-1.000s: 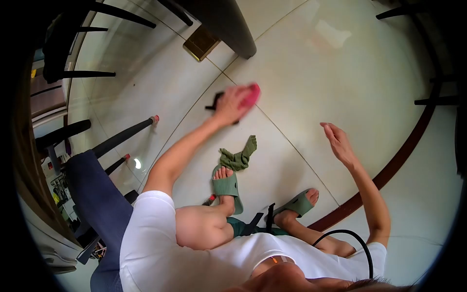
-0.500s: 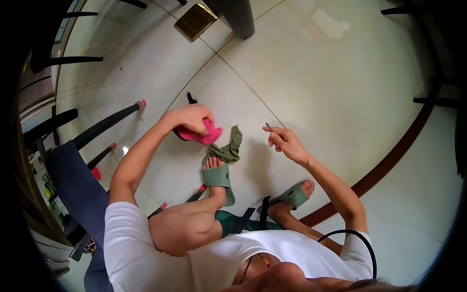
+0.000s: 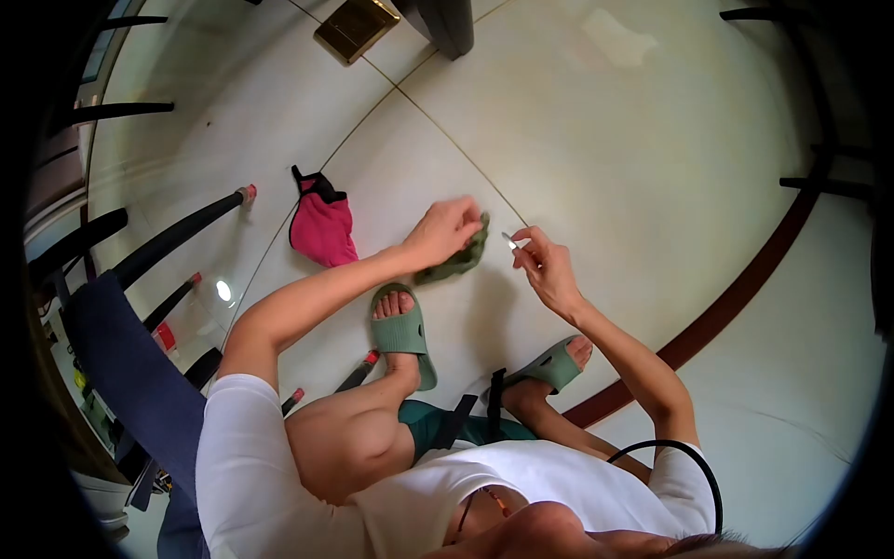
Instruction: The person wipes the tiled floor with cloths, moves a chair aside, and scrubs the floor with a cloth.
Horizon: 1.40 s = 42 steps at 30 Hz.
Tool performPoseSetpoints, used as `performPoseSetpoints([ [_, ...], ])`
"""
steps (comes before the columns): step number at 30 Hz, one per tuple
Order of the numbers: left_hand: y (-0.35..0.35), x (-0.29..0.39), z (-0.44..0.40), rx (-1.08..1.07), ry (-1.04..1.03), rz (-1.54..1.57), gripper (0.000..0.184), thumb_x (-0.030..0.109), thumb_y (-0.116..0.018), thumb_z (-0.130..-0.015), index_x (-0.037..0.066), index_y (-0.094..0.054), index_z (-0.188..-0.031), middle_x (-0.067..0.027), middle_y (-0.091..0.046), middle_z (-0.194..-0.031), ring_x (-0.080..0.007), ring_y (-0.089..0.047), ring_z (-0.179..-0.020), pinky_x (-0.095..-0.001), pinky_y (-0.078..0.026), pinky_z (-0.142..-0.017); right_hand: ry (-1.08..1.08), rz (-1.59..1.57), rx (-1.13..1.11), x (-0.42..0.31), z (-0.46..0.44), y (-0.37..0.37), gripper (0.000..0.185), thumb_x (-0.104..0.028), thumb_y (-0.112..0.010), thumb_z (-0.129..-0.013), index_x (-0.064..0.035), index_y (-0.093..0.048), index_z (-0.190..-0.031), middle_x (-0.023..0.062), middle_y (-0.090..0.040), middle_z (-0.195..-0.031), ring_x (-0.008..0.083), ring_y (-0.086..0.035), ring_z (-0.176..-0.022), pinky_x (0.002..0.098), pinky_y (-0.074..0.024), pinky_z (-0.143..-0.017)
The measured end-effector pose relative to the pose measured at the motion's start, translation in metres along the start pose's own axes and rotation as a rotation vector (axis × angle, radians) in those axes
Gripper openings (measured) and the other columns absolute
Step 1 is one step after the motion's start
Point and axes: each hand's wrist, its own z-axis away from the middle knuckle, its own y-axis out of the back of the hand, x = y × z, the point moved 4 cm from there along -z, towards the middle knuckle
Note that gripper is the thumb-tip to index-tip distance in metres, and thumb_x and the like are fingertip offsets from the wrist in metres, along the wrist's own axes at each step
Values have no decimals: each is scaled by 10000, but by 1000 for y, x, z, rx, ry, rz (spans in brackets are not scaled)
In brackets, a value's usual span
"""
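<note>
My left hand point(image 3: 445, 231) is closed at a crumpled olive-green cloth point(image 3: 456, 264), pinching its upper end while the lower part hangs or rests just beyond my foot. My right hand point(image 3: 548, 270) pinches a small shiny metal piece point(image 3: 509, 241) between thumb and fingertips; its exact kind is too small to make out. To the left of my left hand, a pink cloth item with black trim and a black strap point(image 3: 323, 233) lies on the floor tiles.
My feet wear green slippers point(image 3: 400, 330). A dark blue chair point(image 3: 135, 363) with red-tipped legs stands on the left. A brass floor plate point(image 3: 356, 30) and a grey leg point(image 3: 447, 26) are at the top. A brown strip point(image 3: 726, 317) curves along the right.
My left hand has let go of the pink item, now lying farther left, and has moved right to the green cloth. My right hand still holds the metal piece, now turned slightly.
</note>
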Motion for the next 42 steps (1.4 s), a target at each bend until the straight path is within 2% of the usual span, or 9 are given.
performPoseSetpoints([
  [3,-10,-2,-24,144,77,385,135,61,-601,-905,-35,-510,-928,-120,-639,-822,-149,-665,-631,-273,-553,-552,95,113,117,2,-3,11,154,-28,-559,-906,-15,-625,-1045,136,-633,-792,234,-568,-607,340,-467,-592],
  [4,-12,-2,-25,133,101,370,148,51,-607,-902,-42,-505,-955,-117,-636,-828,-157,-671,-663,-262,-575,-591,141,167,143,0,-5,15,161,-22,-559,-902,-21,-629,-1047,141,-633,-799,248,-574,-613,347,-470,-594],
  [7,-15,-2,-22,191,14,351,164,42,-615,-894,-43,-502,-976,-117,-636,-830,-153,-671,-668,-260,-568,-566,237,241,153,-6,-14,16,191,4,-563,-877,-31,-633,-1051,154,-620,-796,287,-575,-629,369,-471,-585],
  [13,-16,0,-26,170,22,331,182,33,-620,-883,-46,-495,-989,-97,-628,-727,-144,-657,-587,-256,-550,-508,296,383,151,-9,-42,-1,210,4,-567,-836,-33,-631,-1032,156,-578,-736,331,-580,-652,406,-481,-576],
  [19,-16,2,-30,176,102,307,191,64,-639,-877,-39,-494,-948,-98,-640,-654,-157,-639,-504,-266,-515,-443,276,674,127,0,-51,-7,86,-15,-544,-811,-23,-551,-897,166,-575,-723,361,-592,-637,432,-485,-557],
  [22,-20,4,-29,168,117,338,185,71,-634,-884,-37,-493,-934,-107,-645,-649,-160,-640,-503,-268,-508,-436,216,717,111,1,-48,-5,172,-15,-517,-862,-30,-593,-1016,162,-576,-705,363,-576,-609,444,-464,-547],
  [28,-21,-4,-30,170,114,427,160,61,-617,-895,-37,-496,-932,-107,-642,-647,-174,-644,-510,-272,-513,-442,252,802,54,-12,-58,-10,117,17,-533,-793,-6,-476,-893,168,-592,-740,362,-612,-652,425,-495,-559],
  [40,-8,-7,-24,131,163,476,165,113,-556,-941,-50,-533,-939,-106,-628,-664,-185,-633,-504,-287,-536,-444,178,961,-47,-12,-64,-19,150,23,-567,-783,11,-459,-887,199,-620,-811,355,-651,-724,411,-526,-591],
  [42,-8,-13,-21,132,152,499,178,125,-554,-944,-52,-541,-933,-102,-626,-666,-181,-631,-505,-289,-535,-447,238,950,-31,-18,-71,-21,148,18,-568,-786,6,-459,-884,198,-620,-811,354,-652,-728,407,-529,-593],
])
